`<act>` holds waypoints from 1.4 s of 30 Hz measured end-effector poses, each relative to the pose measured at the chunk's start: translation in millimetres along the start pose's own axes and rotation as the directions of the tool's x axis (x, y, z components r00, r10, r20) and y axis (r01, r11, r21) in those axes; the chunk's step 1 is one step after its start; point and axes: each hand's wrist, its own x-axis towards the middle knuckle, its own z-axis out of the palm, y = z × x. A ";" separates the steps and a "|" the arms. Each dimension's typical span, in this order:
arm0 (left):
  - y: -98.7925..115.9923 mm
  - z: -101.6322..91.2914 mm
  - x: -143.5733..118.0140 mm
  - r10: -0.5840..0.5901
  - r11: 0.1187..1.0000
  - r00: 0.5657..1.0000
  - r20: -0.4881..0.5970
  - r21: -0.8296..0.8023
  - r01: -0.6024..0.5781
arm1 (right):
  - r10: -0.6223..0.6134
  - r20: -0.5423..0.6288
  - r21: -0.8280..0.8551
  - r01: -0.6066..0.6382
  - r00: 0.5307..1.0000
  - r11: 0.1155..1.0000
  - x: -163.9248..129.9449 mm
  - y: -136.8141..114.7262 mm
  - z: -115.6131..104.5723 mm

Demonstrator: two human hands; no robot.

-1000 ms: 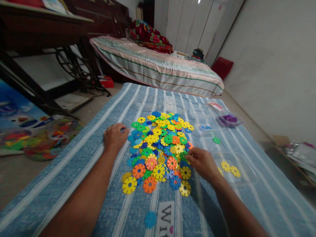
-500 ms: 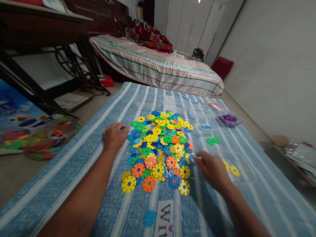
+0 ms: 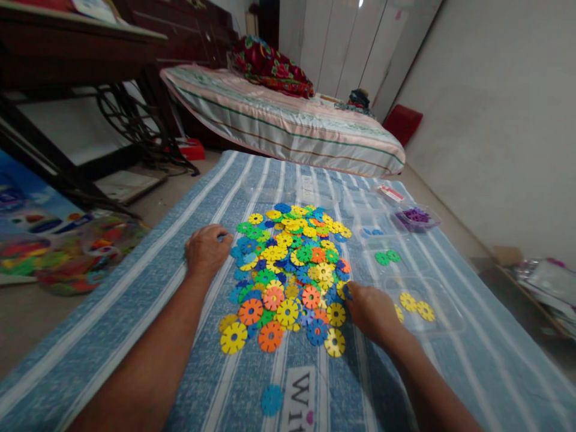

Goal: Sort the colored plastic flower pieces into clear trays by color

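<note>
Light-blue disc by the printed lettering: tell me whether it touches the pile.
No, the light-blue disc lies apart on the striped cloth, with bare cloth between it and the pile.

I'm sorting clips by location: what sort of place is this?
Probably a home bedroom: a pale striped, sheet-covered bed, a bunched red floral blanket on it, and tall white cupboard doors behind.

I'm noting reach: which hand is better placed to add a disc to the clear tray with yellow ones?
The right hand, I'd judge: it is by a blue notched disc, beside the clear tray. The left hand is across the notched-disc pile, farther from the tray.
</note>
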 end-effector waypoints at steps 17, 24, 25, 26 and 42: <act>-1.7 2.9 0.3 -0.006 1.000 1.000 0.003 -0.010 0.006 | -0.009 -0.099 -0.035 0.006 0.995 0.999 -7.4 2.2 -5.4; -0.7 1.2 0.8 0.004 1.000 1.000 0.004 -0.019 -0.004 | 0.065 -0.318 0.005 -0.067 0.946 0.998 19.2 34.1 -43.3; -0.7 1.2 0.8 0.007 1.000 1.000 0.002 -0.019 -0.007 | 0.131 -0.400 0.022 -0.134 0.907 0.991 25.0 40.8 -51.9; -0.7 1.3 0.8 0.009 1.000 1.000 -0.001 -0.018 -0.009 | 0.222 -0.487 0.056 -0.224 0.845 0.973 30.2 47.1 -59.7; -0.4 2.7 0.8 -0.012 1.000 1.000 0.003 -0.005 0.012 | -0.352 -0.073 0.163 0.359 0.933 0.919 -24.3 -10.3 -10.5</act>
